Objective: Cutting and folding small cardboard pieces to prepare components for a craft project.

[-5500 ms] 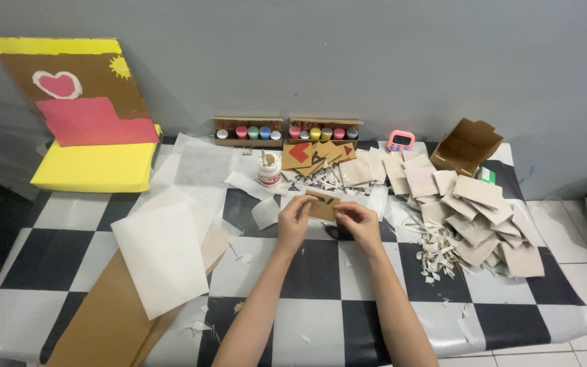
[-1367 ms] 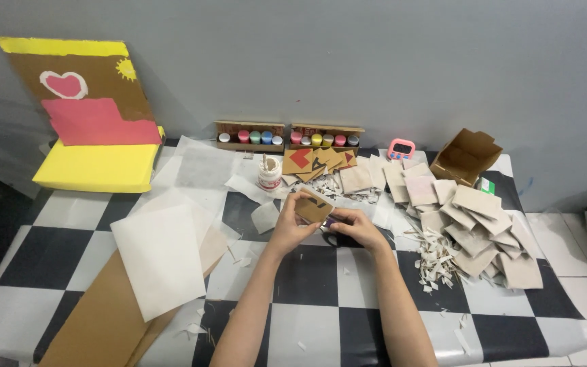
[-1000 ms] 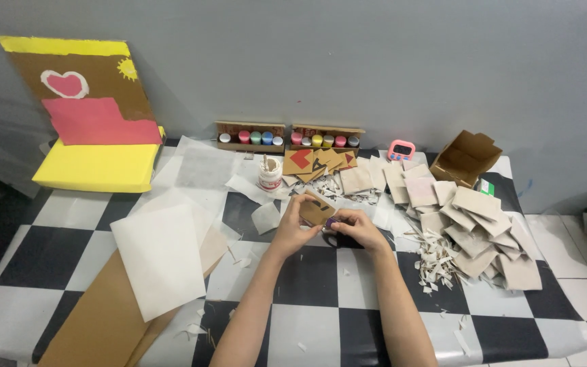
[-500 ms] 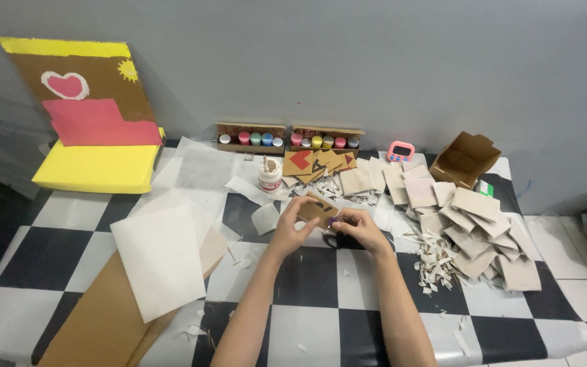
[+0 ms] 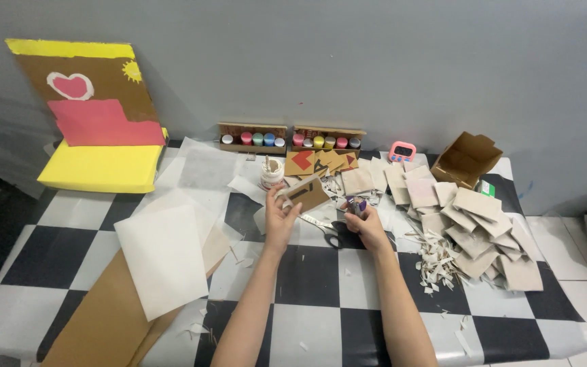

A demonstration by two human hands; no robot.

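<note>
L hand (image 5: 281, 216) grips a brown cardboard piece (image 5: 305, 193) w/ dark cutout, R hand (image 5: 368, 224) closed round a small purple item (image 5: 357, 206), mostly hidden, over scissors (image 5: 326, 228).

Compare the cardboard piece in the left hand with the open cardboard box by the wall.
The cardboard piece is small, flat and lifted off the table by the left hand; the open cardboard box is bigger, folded into walls with flaps up, and rests on the table. The piece bears a dark mark; the box looks plain. Both are brown cardboard.

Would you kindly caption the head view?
Left hand lifts a cardboard piece; right hand grips a purple-tipped tool above scissors.
</note>
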